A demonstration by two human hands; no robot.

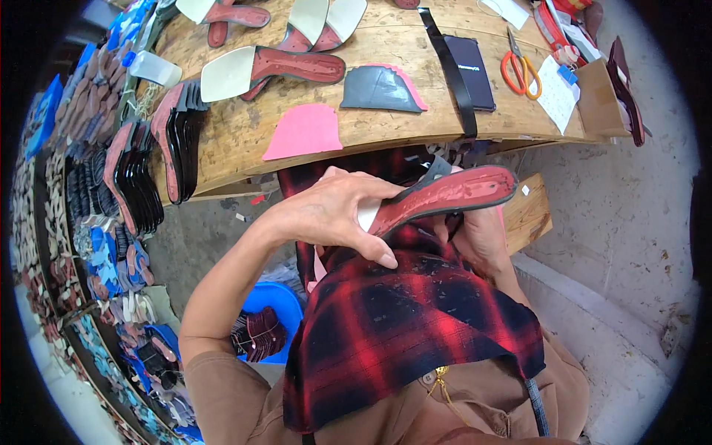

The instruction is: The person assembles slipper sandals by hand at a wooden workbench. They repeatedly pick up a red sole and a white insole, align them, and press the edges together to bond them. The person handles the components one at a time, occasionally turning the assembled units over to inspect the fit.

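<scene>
A shoe sole [463, 193], reddish at the heel with a dark rim, is held over my lap, close to the table's front edge. My left hand [334, 208] wraps round its pale front end, thumb on the near side and fingers on the far side. Beneath the heel end, my right hand [480, 237] has its fingers curled at the sole's underside, partly hidden by it. A dark grey piece [437, 169] stands up behind the sole; how it joins is hidden. A red and black checked apron [415, 319] covers my lap.
On the wooden table [386, 44] lie a pink cut piece [304, 132], stacked grey pieces [382, 87], several soles [297, 65], a black strip [451, 74], a phone [469, 73] and orange-handled scissors [519, 70]. Stacked black soles [178, 141] stand left. A blue bucket [278, 293] sits below.
</scene>
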